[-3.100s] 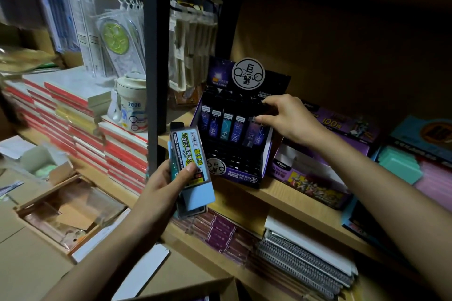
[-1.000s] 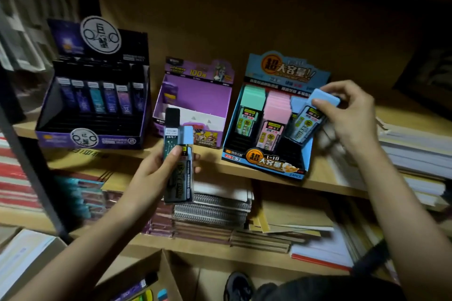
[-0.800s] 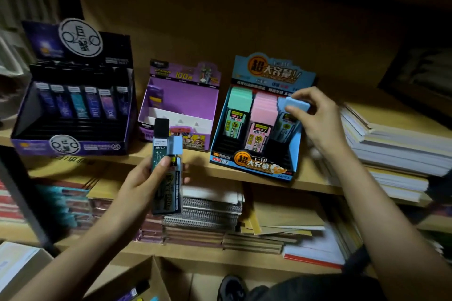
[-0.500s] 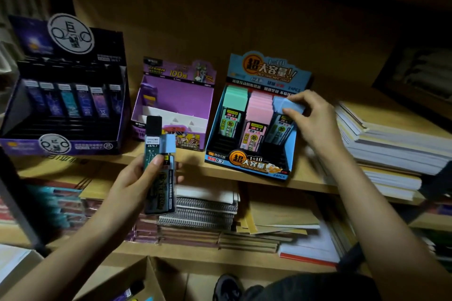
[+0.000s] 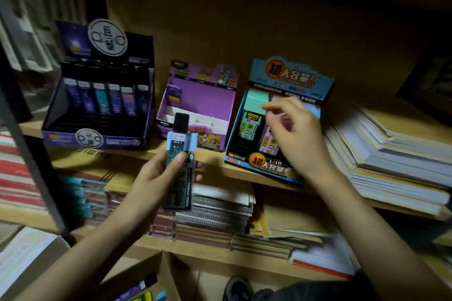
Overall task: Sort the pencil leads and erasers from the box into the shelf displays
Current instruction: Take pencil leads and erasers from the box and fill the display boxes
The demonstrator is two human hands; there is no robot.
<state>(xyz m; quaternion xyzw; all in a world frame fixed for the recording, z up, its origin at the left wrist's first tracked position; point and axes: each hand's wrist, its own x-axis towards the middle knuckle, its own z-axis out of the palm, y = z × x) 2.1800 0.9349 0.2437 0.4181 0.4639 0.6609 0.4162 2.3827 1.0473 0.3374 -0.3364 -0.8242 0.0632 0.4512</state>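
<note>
the left hand (image 5: 159, 178) grips two slim cases (image 5: 179, 154), a black-capped one in front of a light blue one, upright before the shelf (image 5: 220, 168). the right hand (image 5: 296, 134) hovers over the blue display box (image 5: 291, 76), fingers loosely curled and holding nothing. a green pack (image 5: 254, 115) and a pink pack (image 5: 269, 140) stand inside it. the cardboard box (image 5: 168, 273) sits below.

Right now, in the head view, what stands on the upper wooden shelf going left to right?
Black-and-purple cardboard display of dark lead cases → nearly empty purple cardboard display box → blue cardboard display of green and pink cases → stack of white paper books.
</note>
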